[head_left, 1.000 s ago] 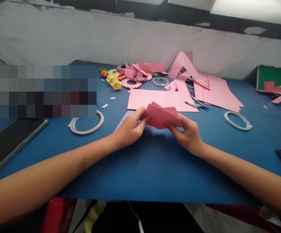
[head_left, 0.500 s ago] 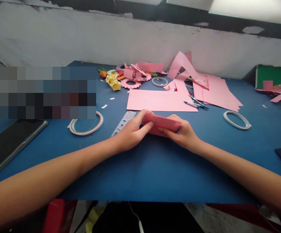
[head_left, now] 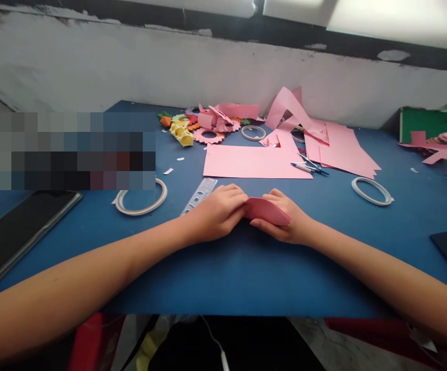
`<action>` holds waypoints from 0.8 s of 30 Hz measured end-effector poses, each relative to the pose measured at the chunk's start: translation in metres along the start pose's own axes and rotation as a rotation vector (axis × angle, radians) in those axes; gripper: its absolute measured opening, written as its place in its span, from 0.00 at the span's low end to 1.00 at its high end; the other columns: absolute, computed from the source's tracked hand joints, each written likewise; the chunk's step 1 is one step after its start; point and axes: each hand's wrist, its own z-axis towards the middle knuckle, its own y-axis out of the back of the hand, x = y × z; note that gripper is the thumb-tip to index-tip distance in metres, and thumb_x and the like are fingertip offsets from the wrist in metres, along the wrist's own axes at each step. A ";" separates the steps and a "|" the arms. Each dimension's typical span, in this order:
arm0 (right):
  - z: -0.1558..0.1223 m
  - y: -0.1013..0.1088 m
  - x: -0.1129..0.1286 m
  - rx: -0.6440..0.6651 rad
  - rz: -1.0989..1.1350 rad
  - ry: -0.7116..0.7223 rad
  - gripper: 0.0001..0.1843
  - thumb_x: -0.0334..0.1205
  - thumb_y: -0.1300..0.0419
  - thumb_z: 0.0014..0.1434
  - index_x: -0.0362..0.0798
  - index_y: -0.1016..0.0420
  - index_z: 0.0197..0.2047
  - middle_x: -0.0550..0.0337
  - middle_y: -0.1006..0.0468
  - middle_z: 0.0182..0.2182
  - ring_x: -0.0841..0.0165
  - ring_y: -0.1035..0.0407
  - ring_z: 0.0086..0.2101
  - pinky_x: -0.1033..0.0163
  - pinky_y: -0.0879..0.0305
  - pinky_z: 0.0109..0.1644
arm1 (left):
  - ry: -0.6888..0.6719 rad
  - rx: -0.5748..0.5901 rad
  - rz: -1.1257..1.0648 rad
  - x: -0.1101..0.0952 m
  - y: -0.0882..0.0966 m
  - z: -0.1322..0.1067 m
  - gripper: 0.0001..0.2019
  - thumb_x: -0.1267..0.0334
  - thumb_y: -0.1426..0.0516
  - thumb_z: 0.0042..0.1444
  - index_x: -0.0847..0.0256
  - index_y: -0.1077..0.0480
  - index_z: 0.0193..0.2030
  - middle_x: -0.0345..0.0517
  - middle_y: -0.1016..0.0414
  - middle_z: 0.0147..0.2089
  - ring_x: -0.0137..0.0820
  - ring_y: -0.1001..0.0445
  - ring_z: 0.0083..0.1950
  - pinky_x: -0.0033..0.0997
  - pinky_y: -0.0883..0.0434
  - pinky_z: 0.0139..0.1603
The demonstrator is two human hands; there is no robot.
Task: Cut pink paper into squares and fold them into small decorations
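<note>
A folded piece of pink paper [head_left: 266,211] lies low over the blue table [head_left: 246,273], pinched between both hands. My left hand [head_left: 217,212] closes its fingers over the paper's left end. My right hand [head_left: 285,222] grips the right end from beneath, thumb and fingers curled round it. The hands almost meet at the middle of the table, just in front of a large pink sheet [head_left: 254,161].
A pale stencil ruler [head_left: 199,196] lies beside my left hand. Tape rings sit at left [head_left: 141,198], right [head_left: 372,191] and back [head_left: 253,132]. Pens [head_left: 309,166], pink sheets [head_left: 343,147] and paper cut-outs [head_left: 208,126] crowd the back. A dark tablet [head_left: 18,232] is at far left.
The pink paper stood up fanned open between the hands; it has since been folded down flatter and smaller, and both hands have closed in toward each other near the table.
</note>
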 end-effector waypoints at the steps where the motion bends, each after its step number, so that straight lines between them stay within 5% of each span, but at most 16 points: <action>1: 0.000 0.002 -0.001 0.011 -0.039 0.050 0.20 0.49 0.51 0.67 0.45 0.32 0.29 0.62 0.31 0.22 0.72 0.43 0.24 0.62 0.48 0.33 | -0.024 0.001 0.019 0.002 0.001 0.000 0.10 0.67 0.53 0.64 0.64 0.32 0.36 0.52 0.26 0.38 0.37 0.31 0.43 0.39 0.33 0.46; 7: 0.001 0.014 -0.002 -0.030 -0.276 0.203 0.19 0.44 0.49 0.67 0.45 0.32 0.27 0.64 0.32 0.18 0.73 0.45 0.20 0.63 0.50 0.28 | -0.070 -0.106 0.062 0.006 0.005 0.001 0.11 0.70 0.54 0.63 0.64 0.31 0.38 0.50 0.25 0.38 0.34 0.30 0.41 0.36 0.33 0.45; 13: -0.003 0.031 0.005 0.049 -0.200 0.026 0.08 0.35 0.50 0.65 0.46 0.31 0.37 0.61 0.26 0.25 0.72 0.35 0.25 0.66 0.40 0.31 | -0.018 -0.197 0.091 0.010 0.006 0.002 0.12 0.68 0.54 0.65 0.64 0.30 0.36 0.47 0.27 0.32 0.32 0.31 0.36 0.31 0.31 0.39; 24: -0.013 0.036 -0.012 0.072 -0.480 -0.022 0.14 0.36 0.53 0.65 0.46 0.29 0.32 0.59 0.25 0.24 0.69 0.35 0.24 0.64 0.44 0.30 | 0.042 -0.028 0.371 0.005 0.009 0.003 0.14 0.65 0.53 0.64 0.63 0.27 0.36 0.52 0.24 0.40 0.38 0.30 0.45 0.40 0.31 0.48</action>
